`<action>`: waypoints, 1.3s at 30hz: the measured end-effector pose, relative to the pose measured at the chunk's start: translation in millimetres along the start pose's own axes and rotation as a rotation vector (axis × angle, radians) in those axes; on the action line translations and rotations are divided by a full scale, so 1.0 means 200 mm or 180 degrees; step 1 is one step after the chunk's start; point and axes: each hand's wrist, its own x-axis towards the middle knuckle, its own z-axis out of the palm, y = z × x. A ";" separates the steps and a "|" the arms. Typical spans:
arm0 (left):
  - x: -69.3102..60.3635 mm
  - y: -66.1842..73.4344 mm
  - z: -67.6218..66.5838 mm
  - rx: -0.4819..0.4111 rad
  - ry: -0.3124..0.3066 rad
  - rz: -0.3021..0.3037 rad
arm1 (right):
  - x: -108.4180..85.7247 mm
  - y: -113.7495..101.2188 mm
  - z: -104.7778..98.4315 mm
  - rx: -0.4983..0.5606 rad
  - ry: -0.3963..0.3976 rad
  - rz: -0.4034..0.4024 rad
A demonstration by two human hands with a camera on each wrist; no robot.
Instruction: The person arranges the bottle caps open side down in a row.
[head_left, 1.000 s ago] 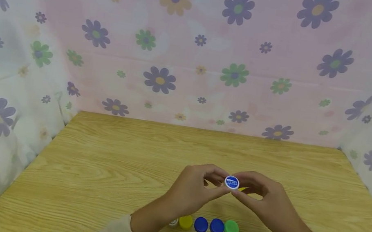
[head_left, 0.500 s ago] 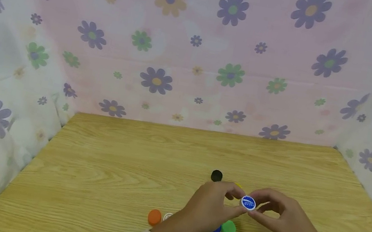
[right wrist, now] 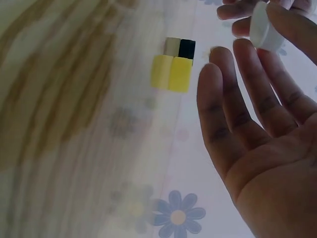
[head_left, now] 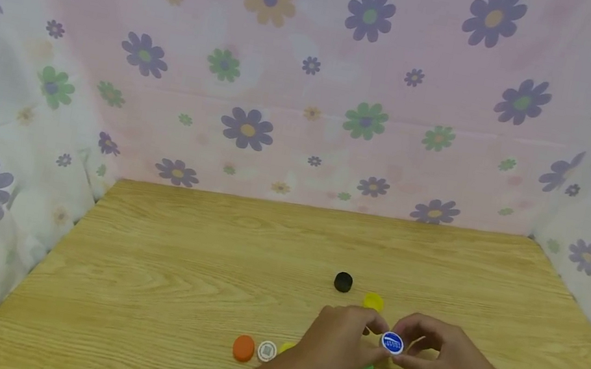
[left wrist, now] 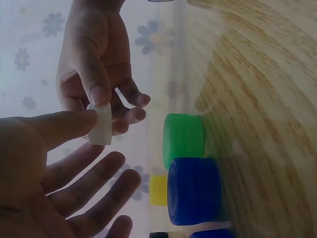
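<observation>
A white bottle cap (head_left: 392,343) with a blue printed top is held just above the table, its top facing up toward the head camera. My left hand (head_left: 335,343) pinches its left side between thumb and fingers. On the opposite side, my right hand (head_left: 446,356) pinches it with thumb and forefinger. Both thumbs press on the white cap (left wrist: 102,126) in the left wrist view, the other fingers spread loosely. Beneath the hands stand a green cap (left wrist: 183,139) and a blue cap (left wrist: 195,191), which my left hand hides in the head view.
An orange cap (head_left: 243,348), a white cap (head_left: 266,351) and a partly covered yellow cap (head_left: 286,346) lie in a row left of my left forearm. Farther back are a black cap (head_left: 343,282) and another yellow cap (head_left: 373,301). Flowered cloth (head_left: 313,82) walls the table (head_left: 190,245).
Both hands have moved right and nearer to me, carrying the white-and-blue cap. The black cap, back yellow cap and orange cap came into view; the blue caps in the row became covered.
</observation>
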 end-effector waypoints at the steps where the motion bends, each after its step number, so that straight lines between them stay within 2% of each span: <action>1: 0.00 0.00 0.00 0.0072 -0.0014 0.0011 | 0.00 0.00 0.00 0.0013 -0.0034 0.0046; 6: 0.01 -0.01 0.01 0.0353 -0.0137 0.0085 | 0.01 0.02 -0.01 -0.0002 -0.0201 0.0245; 10: 0.01 -0.02 0.03 0.0412 -0.0233 0.0099 | 0.01 0.03 -0.01 0.0025 -0.0344 0.0305; 18: 0.00 -0.02 0.06 0.0513 -0.0389 0.0000 | 0.02 0.05 0.02 0.0078 -0.0496 0.0411; 33: 0.00 -0.02 0.10 0.0736 -0.0414 -0.0037 | 0.02 0.04 0.05 -0.0089 -0.0570 0.0468; 39: 0.01 -0.01 0.11 0.0851 -0.0397 -0.0027 | 0.01 0.05 0.05 -0.0253 -0.0509 0.0321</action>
